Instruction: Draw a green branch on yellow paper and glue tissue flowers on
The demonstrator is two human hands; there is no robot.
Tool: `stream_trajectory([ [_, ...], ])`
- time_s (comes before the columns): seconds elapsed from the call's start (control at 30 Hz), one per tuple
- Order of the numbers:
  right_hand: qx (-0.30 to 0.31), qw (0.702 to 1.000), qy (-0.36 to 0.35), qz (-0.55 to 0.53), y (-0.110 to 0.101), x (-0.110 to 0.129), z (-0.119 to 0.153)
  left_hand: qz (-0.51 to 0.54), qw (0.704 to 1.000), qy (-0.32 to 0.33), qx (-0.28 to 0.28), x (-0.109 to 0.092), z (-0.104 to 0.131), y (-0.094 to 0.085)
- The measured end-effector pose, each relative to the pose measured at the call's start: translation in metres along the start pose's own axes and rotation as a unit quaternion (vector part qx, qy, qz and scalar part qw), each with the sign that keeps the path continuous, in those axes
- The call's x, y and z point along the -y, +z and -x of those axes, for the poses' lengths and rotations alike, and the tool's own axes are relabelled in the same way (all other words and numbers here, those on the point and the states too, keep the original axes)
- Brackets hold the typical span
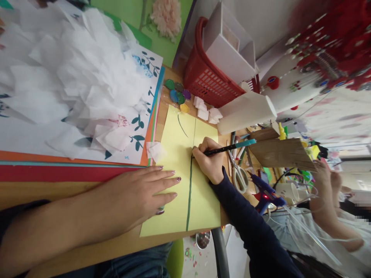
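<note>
My right hand point(210, 160) grips a slim black marker point(228, 148) with a turquoise end, its writing tip hidden by my fingers. Under both hands lies a sheet of yellow paper point(205, 204). A thick dark green line point(189, 197) runs from the sheet's near edge up to my right hand. Farther up, a thin pencil-like line goes on, and a short dark curve point(182, 125) is drawn to its left. My left hand point(145, 193) rests flat on the sheet's left part, fingers spread. A small white tissue piece point(155, 151) lies by the paper's left edge.
White paper with a big tissue flower point(81, 65) tops coloured sheets at left. Paint pots point(176, 92), tissue squares point(207, 110), a white roll point(249, 112) and a red basket point(211, 85) stand behind. Scissors point(240, 177) and a blue glue gun point(266, 195) are right, near another person's arm point(333, 220).
</note>
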State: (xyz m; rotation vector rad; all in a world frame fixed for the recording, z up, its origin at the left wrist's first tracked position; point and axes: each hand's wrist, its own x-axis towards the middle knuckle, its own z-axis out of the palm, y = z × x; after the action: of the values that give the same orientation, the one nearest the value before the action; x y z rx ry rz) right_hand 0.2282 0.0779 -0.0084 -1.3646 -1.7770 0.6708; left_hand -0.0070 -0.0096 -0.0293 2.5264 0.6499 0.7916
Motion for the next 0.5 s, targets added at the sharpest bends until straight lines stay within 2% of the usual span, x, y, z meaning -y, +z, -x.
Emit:
stream_trajectory([
  [0.13,-0.035,0.999,-0.028,0.008,0.0007,-0.0002,-0.0015,0.002,1.0,-0.001,0.002,0.0007,-0.0001,0.0009],
  [0.33,-0.015,1.0,-0.015,0.005,0.0015,0.0006,-0.0025,0.004,1.0,-0.008,-0.001,0.0004,-0.0006,0.0035],
  [0.5,-0.05,0.999,-0.014,-0.001,0.0024,-0.0007,-0.0042,-0.002,1.0,-0.003,-0.008,0.0003,0.001,0.0032],
])
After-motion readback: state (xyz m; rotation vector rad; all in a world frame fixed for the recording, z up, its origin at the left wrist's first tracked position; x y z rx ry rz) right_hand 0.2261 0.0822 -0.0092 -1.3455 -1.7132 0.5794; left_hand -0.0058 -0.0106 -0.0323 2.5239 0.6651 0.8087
